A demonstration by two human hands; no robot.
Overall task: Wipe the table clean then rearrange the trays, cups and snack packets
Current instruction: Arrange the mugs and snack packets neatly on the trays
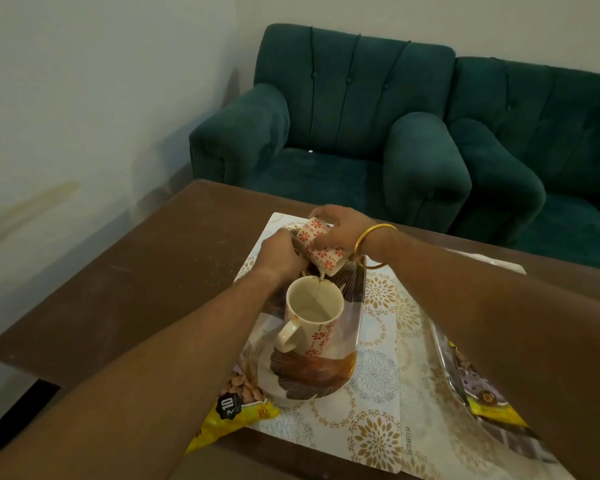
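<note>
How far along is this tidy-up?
Nothing looks finished: specks dot the table, so wiping seems undone. Right now the left hand and right hand tip the tilted cup, dribbling liquid into the upright mug. The patterned tray and yellow snack packet await rearranging.

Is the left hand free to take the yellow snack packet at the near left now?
Probably not yet: the left hand holds the tilted cup with the right hand. The yellow packet itself lies exposed beside the left forearm.

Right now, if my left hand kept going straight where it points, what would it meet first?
The tilted floral mug that your left hand holds; just past that, probably your right hand.
</note>
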